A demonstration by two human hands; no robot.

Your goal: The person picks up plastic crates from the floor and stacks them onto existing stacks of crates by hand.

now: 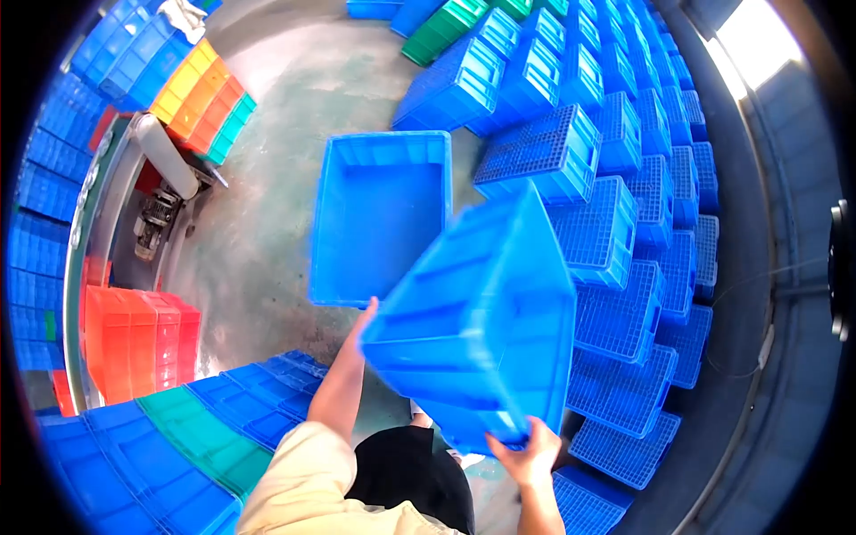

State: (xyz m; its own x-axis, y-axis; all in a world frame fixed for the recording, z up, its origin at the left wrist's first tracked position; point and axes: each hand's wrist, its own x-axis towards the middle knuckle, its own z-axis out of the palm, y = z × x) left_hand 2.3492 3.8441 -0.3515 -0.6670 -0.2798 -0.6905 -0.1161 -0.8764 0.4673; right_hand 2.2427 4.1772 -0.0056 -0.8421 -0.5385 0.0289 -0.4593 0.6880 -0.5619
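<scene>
A blue plastic crate (464,312) is held tilted in front of me, its ribbed underside and sides turned partly toward me. At its lower right edge my right hand (529,453) is closed, thumb and fingers around the rim. My left hand (370,309) is at the crate's left edge; a thumb or finger shows, and the rest is hidden behind the crate. Just beyond, an open blue bin (383,214) faces up with nothing in it, its near rim close to my left hand.
Rows of stacked blue crates (602,232) with gridded bases line the right side. Red crates (138,343) stand at the left beside a conveyor with a motor (156,218). Blue and green crates (209,437) sit at lower left. Orange and yellow crates (201,94) are behind.
</scene>
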